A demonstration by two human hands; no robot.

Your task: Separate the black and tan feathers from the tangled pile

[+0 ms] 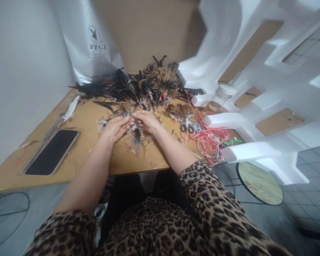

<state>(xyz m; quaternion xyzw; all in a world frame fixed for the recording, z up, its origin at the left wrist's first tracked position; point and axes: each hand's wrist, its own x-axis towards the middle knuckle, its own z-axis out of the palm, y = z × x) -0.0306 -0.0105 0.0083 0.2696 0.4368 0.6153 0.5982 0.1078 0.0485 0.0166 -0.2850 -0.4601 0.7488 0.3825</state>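
Observation:
My left hand (120, 127) and my right hand (146, 120) meet above the wooden table, fingers pinched close together. Between their fingertips is a small tuft of brownish feathers (126, 107), partly covered by the fingers and blurred. Loose feathers and pale fluff (137, 142) lie on the tabletop just below both hands. Behind them rises a large heap of black and brown feathers (138, 85). To the right of my right hand sits a smaller brown feather bunch (182, 112), with a pair of black-handled scissors (186, 128) in front of it.
A phone (53, 153) lies on the table (90, 160) at left, near a white feather (71, 108). Tangled pink-red cords (210, 138) spread at right, beside a white moulded foam piece (245, 151) and a lidded jar (225, 93). A silver-white bag (93, 60) stands behind.

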